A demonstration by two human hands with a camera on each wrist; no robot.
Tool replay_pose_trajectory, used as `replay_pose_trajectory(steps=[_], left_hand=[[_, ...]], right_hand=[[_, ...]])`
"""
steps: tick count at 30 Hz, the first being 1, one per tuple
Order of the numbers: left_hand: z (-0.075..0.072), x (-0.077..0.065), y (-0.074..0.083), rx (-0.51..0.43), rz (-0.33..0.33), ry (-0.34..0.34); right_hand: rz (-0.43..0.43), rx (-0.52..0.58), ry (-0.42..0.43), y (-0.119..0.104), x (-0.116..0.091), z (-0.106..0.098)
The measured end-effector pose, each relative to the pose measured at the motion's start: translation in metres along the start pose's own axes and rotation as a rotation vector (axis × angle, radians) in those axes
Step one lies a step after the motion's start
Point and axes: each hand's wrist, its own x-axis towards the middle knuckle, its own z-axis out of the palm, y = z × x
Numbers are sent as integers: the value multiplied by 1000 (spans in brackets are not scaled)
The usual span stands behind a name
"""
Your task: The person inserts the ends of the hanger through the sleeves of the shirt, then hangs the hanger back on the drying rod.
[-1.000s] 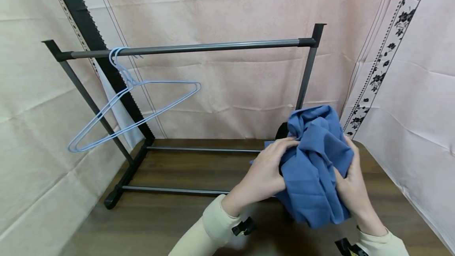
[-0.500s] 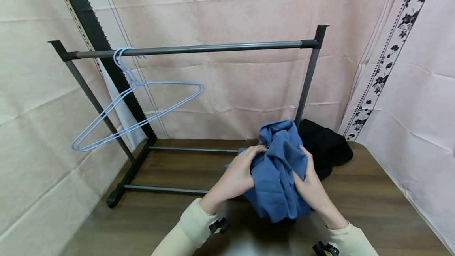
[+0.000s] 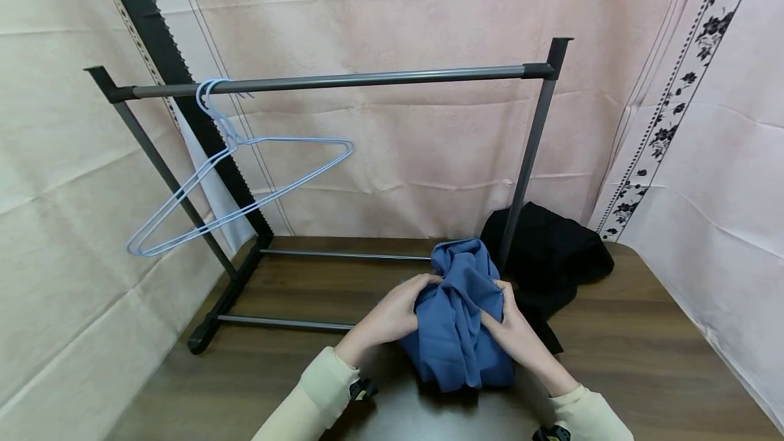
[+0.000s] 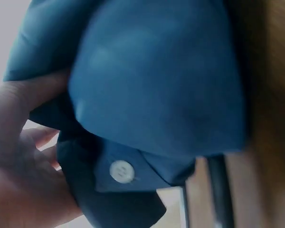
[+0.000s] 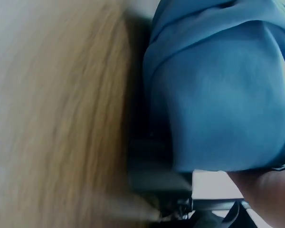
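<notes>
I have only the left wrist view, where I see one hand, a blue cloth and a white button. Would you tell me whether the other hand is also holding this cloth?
Observer: Yes, in the head view the right hand grips the blue cloth on the side opposite the left hand.
Operator: Thank you. Is something hanging nearby?
Observer: Yes, light blue hangers hang toward the left end of a dark rail.
Operator: And what lies to the right?
Observer: A black cloth, partly behind a dark post.
</notes>
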Motion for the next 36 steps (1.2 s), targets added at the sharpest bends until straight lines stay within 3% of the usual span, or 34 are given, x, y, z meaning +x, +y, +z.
replay_pose_trajectory(steps=[4,7,12,16,20,24,28,32,36], left_hand=[[2,-4,-18,-40,-51,-43],[-4,-12,-30,-73,-109,-67],[-24,-31,-45,-150,-170,-46],[-37,-42,-46,-185,-193,-3],[-40,-45,-42,-167,-233,12],[-31,-41,-38,-150,-320,3],[-15,-36,-38,-200,-375,-48],[4,-34,-35,-172,-339,-136],[16,-31,-34,-108,-282,-94]], right_hand=[[69,-71,-27,15,1,-5],[75,-139,-40,21,2,-12],[-43,-215,23,10,-1,-27],[-147,-239,100,-3,-4,-38],[-201,-253,80,-12,-10,-39],[-182,-297,-28,-9,-16,-28],[-91,-334,-150,-2,-19,-13],[-42,-349,-194,3,-18,-3],[-51,-377,-160,5,-15,1]])
